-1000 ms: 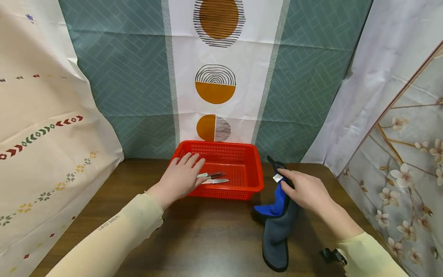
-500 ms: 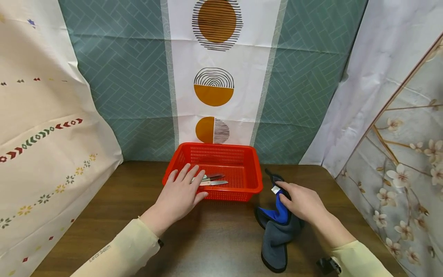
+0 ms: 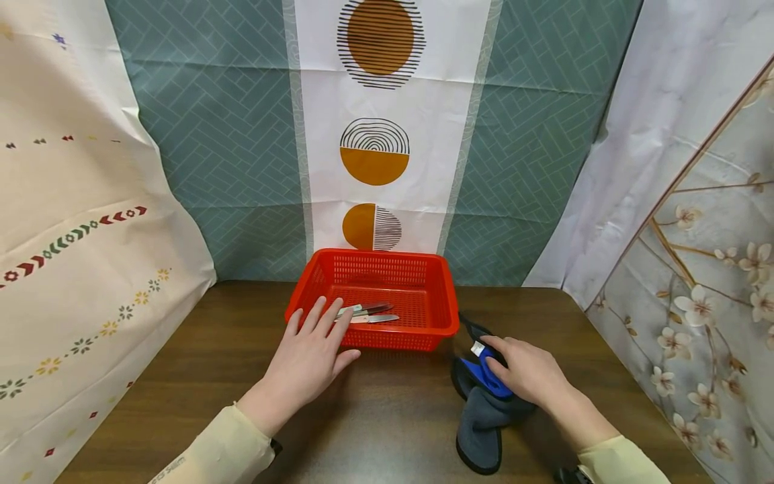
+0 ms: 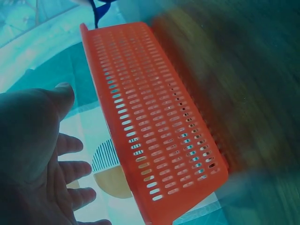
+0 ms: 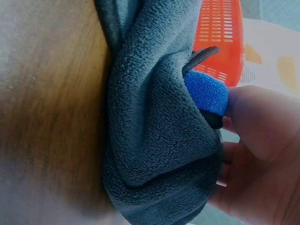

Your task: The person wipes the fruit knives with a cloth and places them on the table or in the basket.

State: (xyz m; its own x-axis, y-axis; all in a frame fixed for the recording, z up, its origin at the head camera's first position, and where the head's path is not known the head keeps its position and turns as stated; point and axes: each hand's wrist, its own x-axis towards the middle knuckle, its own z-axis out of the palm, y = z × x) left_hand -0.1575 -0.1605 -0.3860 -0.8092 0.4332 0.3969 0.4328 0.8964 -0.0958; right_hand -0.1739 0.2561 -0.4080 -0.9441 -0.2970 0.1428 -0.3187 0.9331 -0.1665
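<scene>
My right hand (image 3: 526, 373) pinches a two-sided cloth (image 3: 480, 427), dark grey on one face and blue on the other, with black edging and a small white tag. The lower end of the cloth lies folded on the table. In the right wrist view its fuzzy grey side (image 5: 159, 131) bunches beside the thumb. My left hand (image 3: 307, 356) is spread with straight fingers at the front left of a red plastic basket (image 3: 449, 296). From the left wrist, the fingers stand apart from the basket's slotted side (image 4: 154, 117). Inside the basket lie several small knives (image 3: 382, 318), their handles partly behind my fingers.
A brown wooden table (image 3: 387, 430) carries everything. Behind it hangs a green and white patterned cloth backdrop (image 3: 242, 168). A cream fabric (image 3: 91, 269) closes off the left, and a flowered curtain (image 3: 695, 336) the right.
My right hand lowers toward me, and the cloth sinks and folds onto itself. My left hand draws back slightly from over the basket. The knives stay in it.
</scene>
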